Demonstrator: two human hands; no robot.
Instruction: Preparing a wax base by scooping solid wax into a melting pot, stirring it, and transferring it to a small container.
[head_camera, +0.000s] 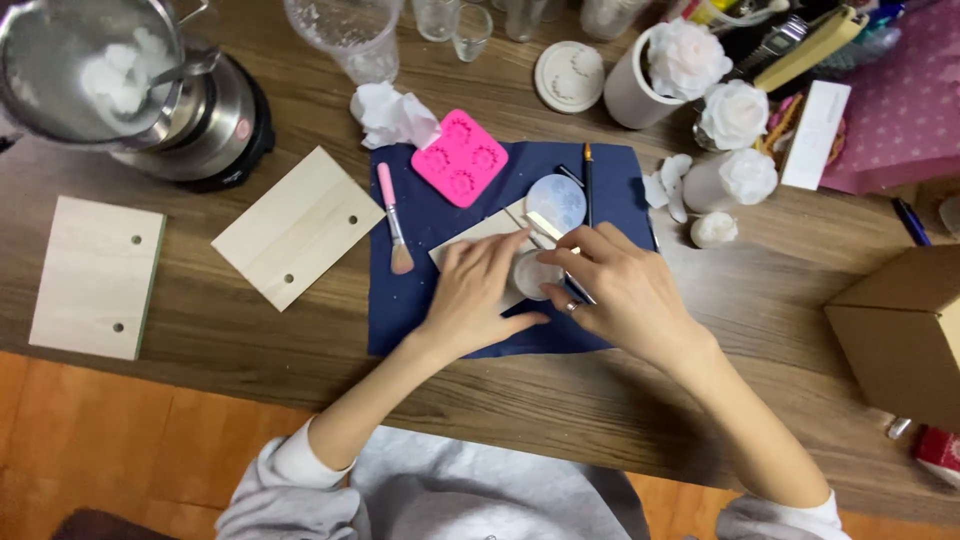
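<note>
My left hand (478, 292) rests on a small round white cup (531, 274) that stands on a pale wooden board (478, 240) on a dark blue mat (420, 290). My right hand (617, 288), a ring on one finger, holds a thin flat stick (545, 226) over the cup. A pale round disc (556, 201) lies just beyond the hands. A pink silicone mould (460, 158), a pink-handled brush (392, 217) and a thin dark brush (588, 180) lie on the mat.
Two pale wooden boards with holes (297, 226) (97, 276) lie left. A metal pot on a burner (120, 85) stands far left. White flower-shaped pieces (735, 113) and white jars stand at the back right. A cardboard box (900, 325) sits right.
</note>
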